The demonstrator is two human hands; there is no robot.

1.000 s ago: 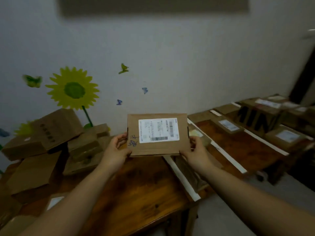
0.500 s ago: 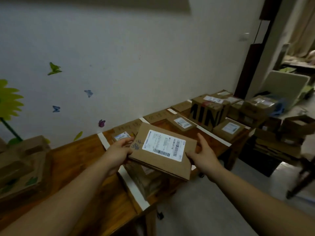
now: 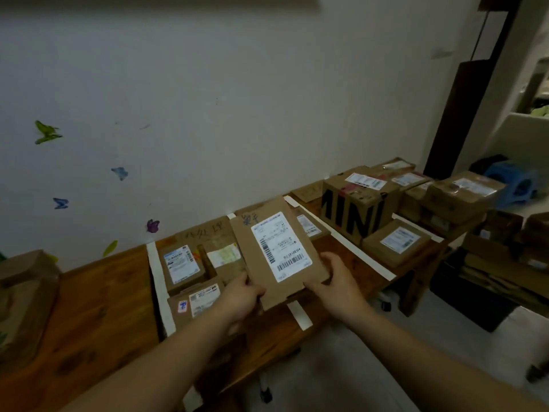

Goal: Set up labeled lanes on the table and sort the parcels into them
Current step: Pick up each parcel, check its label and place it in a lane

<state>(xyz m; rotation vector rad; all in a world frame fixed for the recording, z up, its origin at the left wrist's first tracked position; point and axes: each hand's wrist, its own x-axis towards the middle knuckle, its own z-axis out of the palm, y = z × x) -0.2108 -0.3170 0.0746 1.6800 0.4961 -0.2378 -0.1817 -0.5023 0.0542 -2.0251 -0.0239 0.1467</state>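
arms outstretched, the left hand (image 3: 241,296) and right hand (image 3: 337,283) each pinch a near corner of one flat parcel (image 3: 274,251) over the table's (image 3: 104,307) front edge; three boxes (image 3: 181,267) lie beside it.

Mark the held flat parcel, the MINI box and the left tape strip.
flat parcel (image 3: 280,246), head view, on its white shipping label.
MINI box (image 3: 348,216), head view, on the black lettering of its front.
left tape strip (image 3: 159,281), head view, midway along the strip.

matt cardboard parcel (image 3: 276,251); glossy wooden table (image 3: 98,295).
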